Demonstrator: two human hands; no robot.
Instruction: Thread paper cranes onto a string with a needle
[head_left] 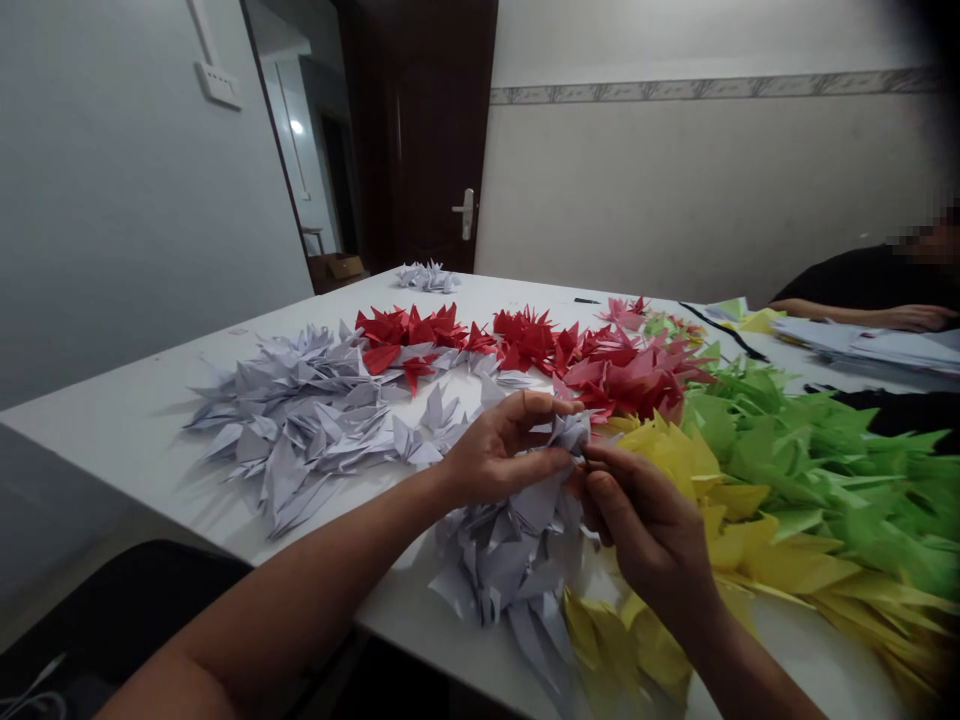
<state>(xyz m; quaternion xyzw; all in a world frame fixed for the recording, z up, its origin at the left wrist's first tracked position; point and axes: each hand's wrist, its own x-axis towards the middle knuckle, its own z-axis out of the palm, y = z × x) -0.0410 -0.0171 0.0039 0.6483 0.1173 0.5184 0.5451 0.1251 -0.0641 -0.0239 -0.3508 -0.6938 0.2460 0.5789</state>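
Note:
My left hand (pixel 514 445) is closed on a folded white paper crane (pixel 571 432), with thumb below and fingers above. My right hand (pixel 649 525) pinches close against that crane's right side. A small dark thing shows at its fingertips, too small to name. Under both hands a bunch of white paper cranes (pixel 510 560) hangs over the table's near edge. Yellow paper cranes (pixel 739 530) lie beside and below my right hand.
More white cranes (pixel 300 400) lie on the white table (pixel 127 400) at left, with red cranes (pixel 525 340) behind my hands. Green cranes (pixel 825 450) fill the right side. A person's arm (pixel 855 312) rests near stacked paper (pixel 870 340). A dark door (pixel 427 140) stands beyond.

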